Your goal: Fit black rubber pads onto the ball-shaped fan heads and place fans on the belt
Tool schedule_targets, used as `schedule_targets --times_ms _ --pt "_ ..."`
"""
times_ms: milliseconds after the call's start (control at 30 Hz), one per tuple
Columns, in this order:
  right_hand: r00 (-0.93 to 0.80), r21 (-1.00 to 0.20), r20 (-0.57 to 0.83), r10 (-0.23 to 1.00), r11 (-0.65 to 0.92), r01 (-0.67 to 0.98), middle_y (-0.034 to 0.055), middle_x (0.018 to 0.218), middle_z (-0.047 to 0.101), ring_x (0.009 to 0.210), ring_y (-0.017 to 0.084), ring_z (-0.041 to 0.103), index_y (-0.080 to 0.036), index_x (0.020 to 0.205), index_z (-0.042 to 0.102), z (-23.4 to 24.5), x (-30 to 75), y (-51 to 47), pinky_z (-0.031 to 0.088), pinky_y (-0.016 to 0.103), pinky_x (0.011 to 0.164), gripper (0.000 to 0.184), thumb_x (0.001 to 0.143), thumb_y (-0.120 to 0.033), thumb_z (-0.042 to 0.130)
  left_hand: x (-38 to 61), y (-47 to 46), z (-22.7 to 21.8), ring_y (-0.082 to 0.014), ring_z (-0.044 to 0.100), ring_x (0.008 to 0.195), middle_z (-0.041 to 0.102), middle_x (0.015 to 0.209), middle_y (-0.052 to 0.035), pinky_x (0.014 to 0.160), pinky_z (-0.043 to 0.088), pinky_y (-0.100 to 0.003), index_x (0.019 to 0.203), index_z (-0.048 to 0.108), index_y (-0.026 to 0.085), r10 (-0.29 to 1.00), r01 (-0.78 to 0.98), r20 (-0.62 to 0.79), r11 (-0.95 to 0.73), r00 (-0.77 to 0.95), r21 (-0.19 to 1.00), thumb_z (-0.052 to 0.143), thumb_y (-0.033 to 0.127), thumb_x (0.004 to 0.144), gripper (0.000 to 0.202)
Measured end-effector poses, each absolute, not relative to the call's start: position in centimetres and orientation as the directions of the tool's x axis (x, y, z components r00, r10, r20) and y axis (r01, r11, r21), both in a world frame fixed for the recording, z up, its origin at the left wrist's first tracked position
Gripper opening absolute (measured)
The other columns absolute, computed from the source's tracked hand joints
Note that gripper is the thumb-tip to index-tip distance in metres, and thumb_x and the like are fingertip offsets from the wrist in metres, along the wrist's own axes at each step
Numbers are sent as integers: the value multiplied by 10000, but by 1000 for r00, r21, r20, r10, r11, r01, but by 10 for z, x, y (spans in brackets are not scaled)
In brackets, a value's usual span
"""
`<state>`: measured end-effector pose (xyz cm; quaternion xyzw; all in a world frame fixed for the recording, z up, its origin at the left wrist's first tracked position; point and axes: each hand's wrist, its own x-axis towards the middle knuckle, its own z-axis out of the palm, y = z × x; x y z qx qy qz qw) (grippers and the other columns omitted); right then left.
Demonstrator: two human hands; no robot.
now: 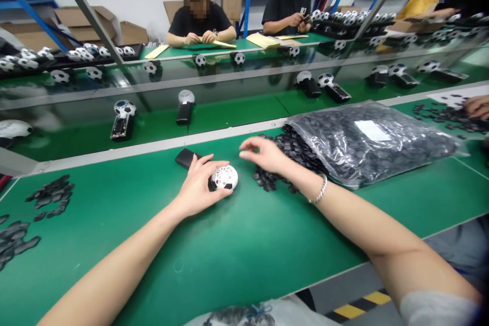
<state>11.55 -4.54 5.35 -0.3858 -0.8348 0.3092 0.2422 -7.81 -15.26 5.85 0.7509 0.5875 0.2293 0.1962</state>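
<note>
My left hand (198, 183) grips a device with a white, football-patterned round head (225, 178). Its black handle (186, 158) points away to the upper left, partly covered by my fingers. Just right of the ball, my right hand (263, 153) hovers with thumb and fingertips drawn together; whatever may be between them is too small to make out. Beneath and beside that hand lies a pile of small flat black pieces (267, 179), spilling from a clear plastic bag (374, 137) with a white label.
Loose black pieces (51, 196) lie at the left of the green table (214, 265). Beyond a metal rail (160, 147), a green conveyor (237, 114) carries several similar ball-headed devices. Co-workers sit across the line, and another person's hand (477, 107) is at the right edge.
</note>
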Motion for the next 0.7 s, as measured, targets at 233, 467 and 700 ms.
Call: schedule_targets --times_ms 233,467,700 --pt "-525 23 77 848 525 851 153 876 634 843 255 592 -81 825 638 59 136 8 441 310 735 124 848 -87 516 -86 -151 63 -305 192 1332 515 1266 -43 1069 -32 -587 1183 487 263 941 752 60 -303 333 586 666 413 664 570" --pt "-569 23 87 818 569 822 102 827 645 786 214 603 -120 838 620 63 146 -7 430 256 680 92 849 -114 529 -91 -154 68 -267 16 1369 410 1360 -45 1079 185 -515 1198 446 238 927 644 -14 -250 376 723 586 150 669 554" --pt "-726 -589 221 651 683 433 31 897 630 821 159 579 -172 975 611 80 133 -67 448 247 739 175 835 -115 525 -96 -151 68 -250 37 1371 385 1374 -48 1088 159 -494 1151 450 233 869 556 1 -318 495 768 602 130 646 537"
